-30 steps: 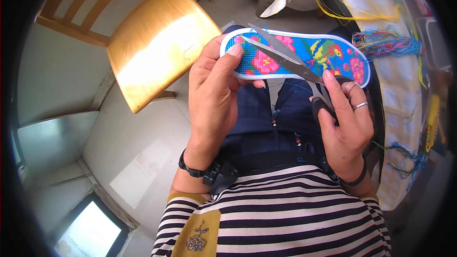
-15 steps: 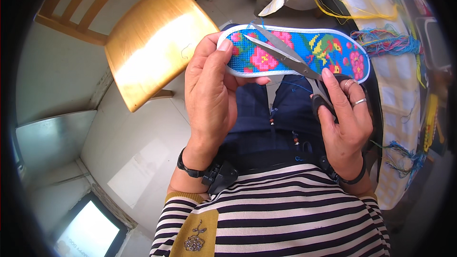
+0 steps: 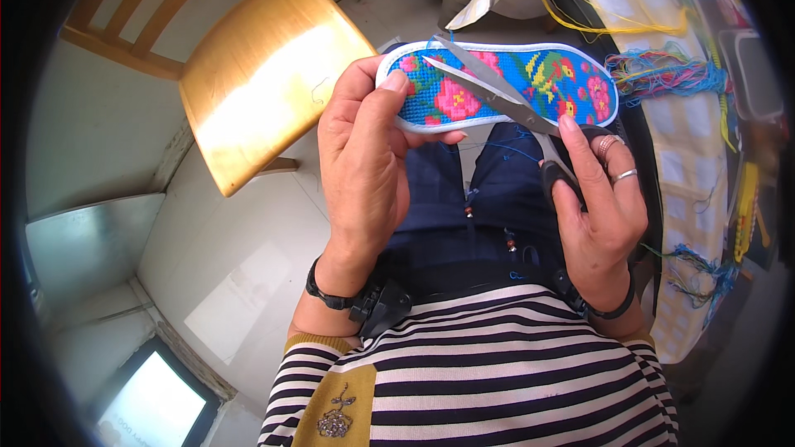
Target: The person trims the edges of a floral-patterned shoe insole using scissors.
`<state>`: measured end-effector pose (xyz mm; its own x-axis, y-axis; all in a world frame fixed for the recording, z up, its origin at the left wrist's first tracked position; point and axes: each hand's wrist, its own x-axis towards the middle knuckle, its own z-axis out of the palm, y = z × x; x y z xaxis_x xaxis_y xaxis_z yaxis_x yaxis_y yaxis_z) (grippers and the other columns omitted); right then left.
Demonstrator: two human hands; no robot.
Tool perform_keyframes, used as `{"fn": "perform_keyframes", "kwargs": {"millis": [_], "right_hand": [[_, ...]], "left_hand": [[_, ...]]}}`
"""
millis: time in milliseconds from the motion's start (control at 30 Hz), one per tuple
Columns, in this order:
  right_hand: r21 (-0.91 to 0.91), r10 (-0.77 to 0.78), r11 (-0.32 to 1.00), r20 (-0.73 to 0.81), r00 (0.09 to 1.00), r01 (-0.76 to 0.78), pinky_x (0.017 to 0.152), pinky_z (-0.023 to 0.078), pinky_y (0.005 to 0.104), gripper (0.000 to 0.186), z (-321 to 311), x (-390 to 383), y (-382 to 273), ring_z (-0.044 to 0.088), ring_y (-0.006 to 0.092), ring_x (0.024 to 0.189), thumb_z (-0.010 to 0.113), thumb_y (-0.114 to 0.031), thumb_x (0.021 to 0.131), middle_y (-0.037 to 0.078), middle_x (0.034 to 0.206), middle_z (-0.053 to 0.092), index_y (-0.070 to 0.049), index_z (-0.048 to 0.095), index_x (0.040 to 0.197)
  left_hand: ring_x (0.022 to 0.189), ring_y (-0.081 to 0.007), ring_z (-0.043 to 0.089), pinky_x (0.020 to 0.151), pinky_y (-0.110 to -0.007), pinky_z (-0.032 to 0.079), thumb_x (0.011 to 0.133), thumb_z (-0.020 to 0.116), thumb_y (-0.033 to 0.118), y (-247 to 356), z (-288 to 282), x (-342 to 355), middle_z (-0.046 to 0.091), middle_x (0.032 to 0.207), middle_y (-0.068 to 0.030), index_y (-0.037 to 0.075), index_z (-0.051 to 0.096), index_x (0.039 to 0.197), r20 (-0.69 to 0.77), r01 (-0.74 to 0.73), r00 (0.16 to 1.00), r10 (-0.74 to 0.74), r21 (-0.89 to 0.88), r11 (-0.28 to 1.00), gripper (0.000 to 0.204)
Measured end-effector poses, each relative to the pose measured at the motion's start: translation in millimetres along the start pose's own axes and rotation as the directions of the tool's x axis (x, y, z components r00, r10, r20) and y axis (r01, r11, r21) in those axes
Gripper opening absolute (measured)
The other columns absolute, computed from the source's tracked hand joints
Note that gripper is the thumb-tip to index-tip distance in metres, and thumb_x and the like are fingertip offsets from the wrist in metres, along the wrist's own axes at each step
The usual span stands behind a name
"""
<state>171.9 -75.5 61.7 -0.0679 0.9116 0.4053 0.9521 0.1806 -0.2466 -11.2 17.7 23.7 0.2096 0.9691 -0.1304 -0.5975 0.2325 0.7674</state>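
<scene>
My left hand (image 3: 364, 141) grips the left end of an embroidered insole (image 3: 458, 101), thumb on top and fingers underneath. The insole is blue with pink flowers and green leaves, edged in white. My right hand (image 3: 603, 199) holds scissors (image 3: 505, 103) with black handles. Their blades are parted and lie across the front of the insole, tips pointing to its upper left edge. A bit of blue thread (image 3: 447, 36) shows by the tips; whether it lies between the blades I cannot tell. Another loose blue thread (image 3: 517, 149) hangs below the insole over my dark trousers.
A wooden chair (image 3: 265, 74) stands at the left. On the right, a checked cloth (image 3: 691, 174) bears bundles of coloured thread (image 3: 667, 74), yellow thread (image 3: 609, 26) and a darker tangle (image 3: 700, 273). A lit screen (image 3: 153, 401) is at the lower left.
The right end of the insole has shifted left and tilted a little. Both hands keep their grips, and the scissors stay parted in nearly the same place.
</scene>
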Motion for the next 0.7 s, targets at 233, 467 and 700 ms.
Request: {"fn": "perform_keyframes", "kwargs": {"millis": [233, 467, 700], "right_hand": [[0.020, 0.024, 1.000, -0.015, 1.000, -0.024, 0.067, 0.050, 0.0354, 0.069, 0.8, 0.6, 0.3, 0.060, 0.0313, 0.083, 0.073, 0.009, 0.052, 0.019, 0.097, 0.056, -0.008, 0.064, 0.118], [0.016, 0.011, 1.000, -0.034, 0.999, -0.011, 0.065, 0.050, 0.0346, 0.068, 1.7, -0.1, 2.8, 0.060, 0.0309, 0.083, 0.073, 0.009, 0.051, 0.019, 0.097, 0.056, -0.008, 0.064, 0.117], [0.012, 0.016, 1.000, -0.018, 1.000, -0.016, 0.070, 0.048, 0.0284, 0.063, -1.0, 1.0, 1.1, 0.057, 0.0243, 0.081, 0.063, 0.019, 0.058, 0.015, 0.095, 0.054, -0.004, 0.064, 0.116]], "left_hand": [[0.085, -0.0224, 0.067, 0.063, -0.035, 0.059, 0.092, 0.048, 0.015, 0.9, 1.3, 0.8, 0.063, 0.099, -0.0142, -0.004, 0.050, 0.110, 0.003, -0.004, 1.000, 0.004, 0.009, 1.000, 0.026], [0.085, -0.0218, 0.066, 0.062, -0.036, 0.059, 0.092, 0.047, 0.013, 2.7, 4.0, 0.6, 0.061, 0.101, -0.0137, -0.004, 0.050, 0.110, -0.009, 0.020, 1.000, -0.021, -0.018, 1.000, 0.025], [0.085, -0.0212, 0.066, 0.062, -0.035, 0.059, 0.092, 0.047, 0.013, 3.0, 5.4, 0.1, 0.061, 0.101, -0.0140, -0.004, 0.050, 0.110, -0.024, 0.024, 0.999, -0.024, -0.021, 0.999, 0.025]]}}
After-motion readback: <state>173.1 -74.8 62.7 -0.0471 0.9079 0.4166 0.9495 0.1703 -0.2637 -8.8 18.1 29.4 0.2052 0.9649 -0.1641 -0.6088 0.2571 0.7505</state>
